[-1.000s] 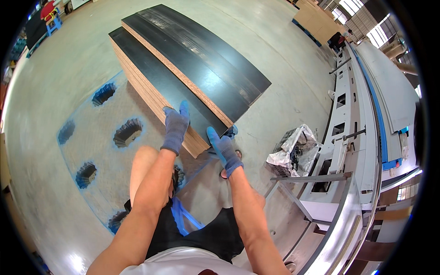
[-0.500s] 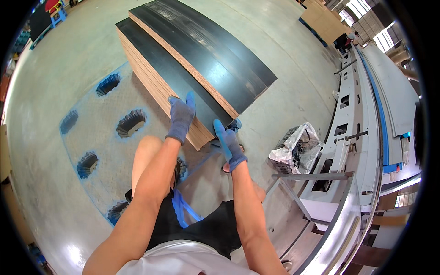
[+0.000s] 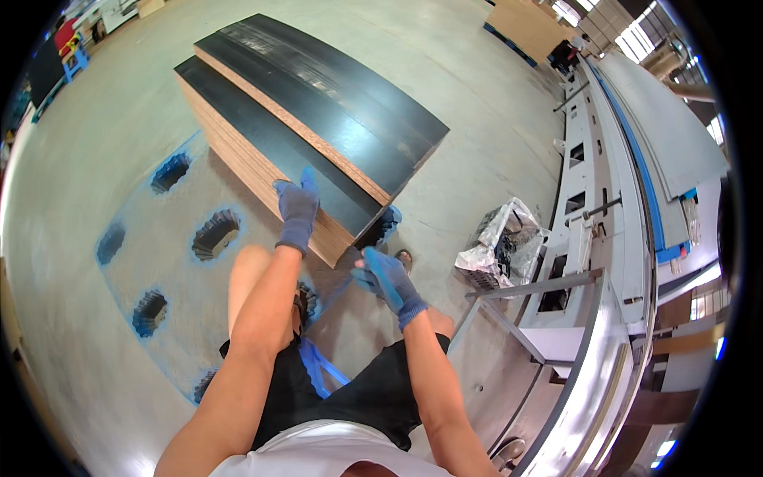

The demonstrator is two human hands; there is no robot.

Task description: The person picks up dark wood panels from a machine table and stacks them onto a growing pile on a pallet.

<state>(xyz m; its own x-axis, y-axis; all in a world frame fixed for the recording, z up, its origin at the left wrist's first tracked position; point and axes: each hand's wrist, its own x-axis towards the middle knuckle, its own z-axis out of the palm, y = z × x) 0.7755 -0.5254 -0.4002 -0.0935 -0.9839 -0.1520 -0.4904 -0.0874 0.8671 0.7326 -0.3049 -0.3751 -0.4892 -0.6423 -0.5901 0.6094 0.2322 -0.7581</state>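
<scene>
My left hand [image 3: 298, 210], in a blue-grey knit glove, rests on the near edge of a stack of black-topped boards [image 3: 274, 137]. Its thumb lies on the black top and its fingers are against the wood-coloured side, apart from the thumb. The stack's higher part [image 3: 334, 99] rises behind a step of bare particleboard edge. Just off the stack's near right corner is my right hand [image 3: 391, 285], gloved the same way, apart from the boards. Its fingers are curled in toward the thumb; whatever lies between them, if anything, is hidden.
Beneath the stack lies a grey pallet [image 3: 187, 278] with blue-rimmed holes. A plastic-lined crate [image 3: 501, 246] stands to the right, beside a metal frame [image 3: 540, 290] and a long white machine [image 3: 560, 215]. Far off, a person [image 3: 566, 52] is near stacked panels [image 3: 528, 28].
My right hand has come off the corner of the boards toward me, its fingers now curled. The left stays on the stack's edge. The whole view has shifted slightly.
</scene>
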